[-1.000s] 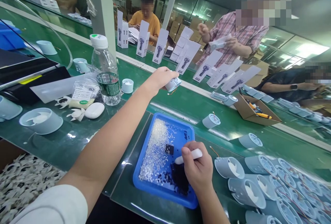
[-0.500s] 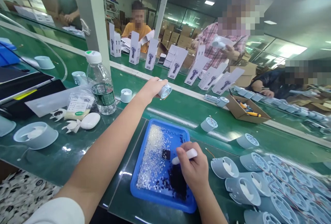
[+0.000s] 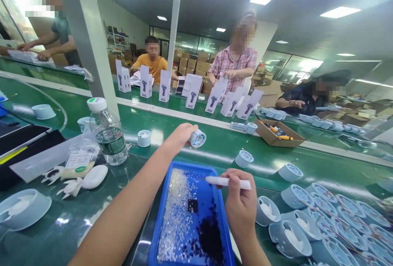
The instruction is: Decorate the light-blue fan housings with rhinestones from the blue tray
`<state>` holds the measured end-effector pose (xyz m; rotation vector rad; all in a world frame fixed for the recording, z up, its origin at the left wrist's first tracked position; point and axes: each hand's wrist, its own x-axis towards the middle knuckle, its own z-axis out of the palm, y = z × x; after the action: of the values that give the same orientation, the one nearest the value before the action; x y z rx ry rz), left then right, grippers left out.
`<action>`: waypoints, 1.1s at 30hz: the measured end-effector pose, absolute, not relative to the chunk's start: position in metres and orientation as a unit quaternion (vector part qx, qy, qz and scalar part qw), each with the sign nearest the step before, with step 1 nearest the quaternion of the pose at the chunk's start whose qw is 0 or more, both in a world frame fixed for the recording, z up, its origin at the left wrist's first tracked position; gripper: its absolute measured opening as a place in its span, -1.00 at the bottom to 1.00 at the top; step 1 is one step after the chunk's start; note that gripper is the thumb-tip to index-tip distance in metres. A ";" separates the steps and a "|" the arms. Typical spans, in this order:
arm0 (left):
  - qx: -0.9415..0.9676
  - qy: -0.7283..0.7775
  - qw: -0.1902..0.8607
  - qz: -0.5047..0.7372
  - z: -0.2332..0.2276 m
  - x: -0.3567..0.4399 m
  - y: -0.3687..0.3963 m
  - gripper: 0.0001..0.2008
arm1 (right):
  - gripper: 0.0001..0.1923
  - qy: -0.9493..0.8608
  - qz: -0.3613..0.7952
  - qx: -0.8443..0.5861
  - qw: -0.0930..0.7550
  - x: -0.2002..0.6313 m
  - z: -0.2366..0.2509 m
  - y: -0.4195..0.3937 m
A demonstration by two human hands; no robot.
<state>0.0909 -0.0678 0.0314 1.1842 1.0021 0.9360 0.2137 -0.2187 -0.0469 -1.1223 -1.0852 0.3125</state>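
My left hand (image 3: 185, 134) reaches out over the green bench, its fingers closed round a light-blue fan housing (image 3: 198, 138) whose round open face is turned towards me. In my right hand (image 3: 241, 200) is a white pen-like tool (image 3: 229, 182), held between thumb and fingers with its thin tip pointing left. It is above the right part of a blue tray (image 3: 155, 233). Small clear washers (image 3: 176, 217) cover the tray's left side, and a heap of tiny black rings (image 3: 211, 237) lies at the lower right. A small black square (image 3: 193, 205) sits between them.
Several fan housings (image 3: 297, 194) with wires crowd the right side. A water bottle (image 3: 110, 135) and white fan parts (image 3: 95, 176) stand left. Upright printed boxes (image 3: 192, 94) line the far side, near a carton of tools (image 3: 276, 135). Several co-workers work beyond.
The view has tilted up. My right hand has lifted the pen-like tool from the black rings, its tip now pointing left. My left hand still holds the housing, its face turned more towards me.
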 end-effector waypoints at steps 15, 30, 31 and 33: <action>0.582 0.373 0.629 0.355 0.038 0.109 -0.093 -0.69 | -0.67 -0.368 0.230 -0.507 0.744 0.221 -0.038 -0.216; 0.561 0.397 0.568 0.453 0.038 0.129 -0.113 -0.72 | -0.56 -0.416 0.289 -0.552 0.663 0.217 -0.040 -0.216; 0.551 0.391 0.545 0.496 0.036 0.133 -0.115 -0.68 | -0.55 -0.444 0.310 -0.553 0.633 0.217 -0.041 -0.217; 0.555 0.406 0.468 0.554 0.031 0.139 -0.118 -0.60 | -0.55 -0.495 0.339 -0.546 0.585 0.215 -0.044 -0.220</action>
<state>0.1395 -0.1179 0.0309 1.3619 0.9969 1.3600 0.2153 -0.2197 -0.0442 -1.2740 -1.1552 0.7901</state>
